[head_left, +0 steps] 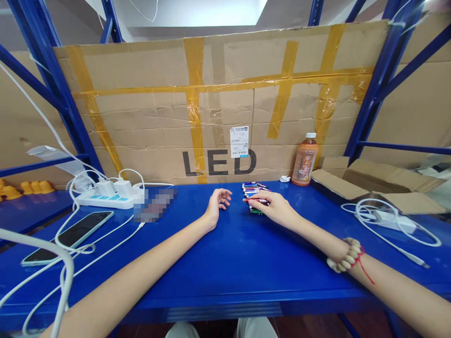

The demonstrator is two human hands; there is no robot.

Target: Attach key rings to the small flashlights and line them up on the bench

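A small pile of several coloured pens (252, 189) lies on the blue table (225, 263) near the cardboard wall. My right hand (273, 207) rests on the near end of the pile, its fingers pinched on a red pen (254, 200). My left hand (218, 201) lies on the table to the left of the pens, palm up, fingers loosely curled and apart, holding nothing. A bead bracelet with a red string (347, 256) is on my right wrist.
An orange drink bottle (305, 160) stands behind the pens on the right, beside an open cardboard box (380, 185). A power strip with chargers (109, 193), a phone (68, 234) and white cables lie at left. Another charger cable (391, 220) lies at right.
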